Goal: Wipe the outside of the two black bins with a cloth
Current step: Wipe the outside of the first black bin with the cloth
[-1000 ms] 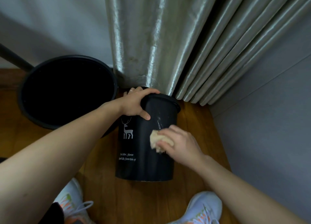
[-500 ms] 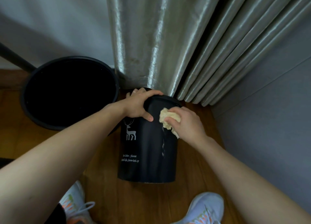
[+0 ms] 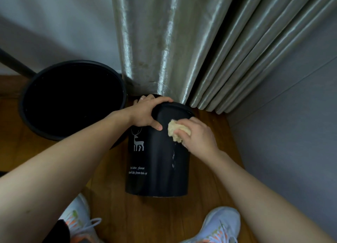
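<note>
Head view, looking down at both hands. The left hand (image 3: 145, 113) gripped the rim of the small bin (image 3: 156, 160), thumb on the outer wall and fingers curled over the top edge, steadying it. The right hand (image 3: 197, 137) pinched a crumpled cloth (image 3: 177, 132) and pressed it to the upper outer wall just below the rim, just beside the left thumb, with the wrist bent and the forearm reaching in from lower right. The small bin stood upright on the wooden floor (image 3: 155, 217), directly ahead of and below the hands, its long axis vertical; a pale streak ran down the wall under the cloth, so the right hand was the nearer for a downward stroke. The large bin (image 3: 73, 100) stood to the left, touching or nearly touching the small one, its outside apparently yet to be wiped. A curtain (image 3: 173, 42) hung behind, and two shoes (image 3: 217, 226) showed at the bottom.
</note>
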A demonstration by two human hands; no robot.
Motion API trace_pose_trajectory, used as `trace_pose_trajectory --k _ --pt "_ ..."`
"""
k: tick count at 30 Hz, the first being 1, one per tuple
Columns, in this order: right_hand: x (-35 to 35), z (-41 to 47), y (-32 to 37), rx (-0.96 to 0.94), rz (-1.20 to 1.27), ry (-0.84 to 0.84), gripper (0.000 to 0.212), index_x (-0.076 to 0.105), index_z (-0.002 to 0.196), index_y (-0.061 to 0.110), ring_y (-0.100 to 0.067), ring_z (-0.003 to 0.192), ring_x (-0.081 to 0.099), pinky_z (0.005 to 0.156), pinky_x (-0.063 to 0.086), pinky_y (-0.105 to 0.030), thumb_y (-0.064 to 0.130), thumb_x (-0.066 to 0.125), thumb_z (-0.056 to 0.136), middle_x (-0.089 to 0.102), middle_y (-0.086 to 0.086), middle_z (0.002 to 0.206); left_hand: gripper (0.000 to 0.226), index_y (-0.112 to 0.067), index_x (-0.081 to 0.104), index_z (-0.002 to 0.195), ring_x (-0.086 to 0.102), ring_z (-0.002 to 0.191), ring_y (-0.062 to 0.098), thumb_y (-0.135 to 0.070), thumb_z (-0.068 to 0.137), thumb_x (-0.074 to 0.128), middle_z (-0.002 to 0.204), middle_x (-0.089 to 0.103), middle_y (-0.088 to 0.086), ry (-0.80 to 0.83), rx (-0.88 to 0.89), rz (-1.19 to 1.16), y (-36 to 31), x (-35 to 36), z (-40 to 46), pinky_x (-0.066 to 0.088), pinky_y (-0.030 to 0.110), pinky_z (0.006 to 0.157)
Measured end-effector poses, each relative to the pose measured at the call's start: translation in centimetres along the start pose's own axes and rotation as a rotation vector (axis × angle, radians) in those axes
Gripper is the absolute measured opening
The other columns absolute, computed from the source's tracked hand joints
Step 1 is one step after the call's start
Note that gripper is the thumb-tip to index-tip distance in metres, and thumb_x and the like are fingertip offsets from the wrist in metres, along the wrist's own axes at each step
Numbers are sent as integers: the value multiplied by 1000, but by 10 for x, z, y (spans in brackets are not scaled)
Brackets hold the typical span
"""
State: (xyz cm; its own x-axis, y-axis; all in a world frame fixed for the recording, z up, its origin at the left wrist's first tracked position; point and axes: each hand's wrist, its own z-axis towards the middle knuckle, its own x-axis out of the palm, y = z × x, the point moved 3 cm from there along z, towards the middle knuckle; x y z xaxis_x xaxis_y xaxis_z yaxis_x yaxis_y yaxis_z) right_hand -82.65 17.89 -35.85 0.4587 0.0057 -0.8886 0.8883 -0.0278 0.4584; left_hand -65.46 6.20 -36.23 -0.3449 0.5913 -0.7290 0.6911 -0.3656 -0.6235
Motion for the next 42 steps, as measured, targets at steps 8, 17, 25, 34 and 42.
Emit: trace_pose_trajectory --k 8,17,25,34,42 --pt "5 -30 1 -171 -6 231 31 64 121 31 -14 93 55 76 45 -32 42 60 92 53 10 102 96 -51 29 142 28 112 20 -37 67 86 115 37 0 -9 18 4 6 -2 -1 23 46 109" --pt "2 5 4 8 28 -1 30 63 122 31 -20 95 56 77 46 -35 38 60 93 54 4 103 97 -53 27 142 29 118 23 -35 67 86 116 37 -1 9 4 -3 3 -2 -1 23 50 110" --pt "0 -5 5 -134 -79 143 30 61 124 33 -16 96 54 72 37 -29 41 55 95 51 8 106 97 -53 27 142 29 114 22 -36 66 86 114 37 -2 1 14 12 3 0 1 24 51 110" --pt "5 -11 5 -159 7 209 30 64 120 32 -16 95 56 79 48 -37 42 62 91 52 10 102 97 -52 26 143 30 118 23 -34 68 85 115 37 -3 14 6 13 3 -2 -2 24 49 110" --pt "7 -26 -11 -92 80 91 37 63 122 31 -13 93 56 76 48 -33 50 61 89 54 9 103 108 -52 14 147 22 134 26 -27 67 82 142 30 -5 97 28 251 -28 3 6 18 60 110"
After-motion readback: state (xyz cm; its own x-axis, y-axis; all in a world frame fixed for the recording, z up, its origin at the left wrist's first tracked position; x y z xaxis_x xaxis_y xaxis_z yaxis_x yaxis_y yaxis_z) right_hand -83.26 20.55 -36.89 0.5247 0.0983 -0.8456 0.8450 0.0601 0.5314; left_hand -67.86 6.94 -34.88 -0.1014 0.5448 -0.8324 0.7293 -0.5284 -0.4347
